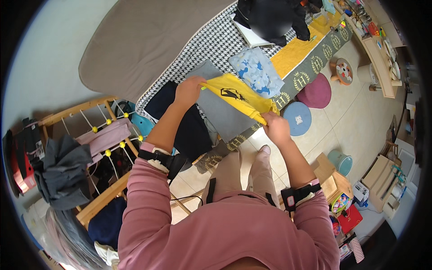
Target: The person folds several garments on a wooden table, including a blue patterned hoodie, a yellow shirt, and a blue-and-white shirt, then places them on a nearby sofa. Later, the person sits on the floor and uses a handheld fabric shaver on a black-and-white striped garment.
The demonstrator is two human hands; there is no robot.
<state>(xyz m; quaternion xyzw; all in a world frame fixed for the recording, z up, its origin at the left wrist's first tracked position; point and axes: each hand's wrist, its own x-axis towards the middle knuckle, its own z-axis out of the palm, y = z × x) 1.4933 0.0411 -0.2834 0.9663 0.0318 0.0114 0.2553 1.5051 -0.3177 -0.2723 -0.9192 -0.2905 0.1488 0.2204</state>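
A yellow garment (233, 92) with a black printed figure is stretched between my two hands. Its upper left end is pinched in my left hand (189, 88), and my right hand (276, 126) grips the lower right end. Beneath the yellow cloth lies a grey garment (222, 118), spread on the covered seat. Dark navy clothing (187, 135) lies to its left, close below my left hand. A light blue patterned cloth (258, 72), folded, is just beyond the yellow one.
A person in black (271, 20) is at the far end, beside a white flat object (249, 33). Left stands a wooden rack (86, 109) with hanging clothes. On the right floor are a blue round stool (297, 118), a magenta stool (315, 91) and a dog-face stool (344, 71).
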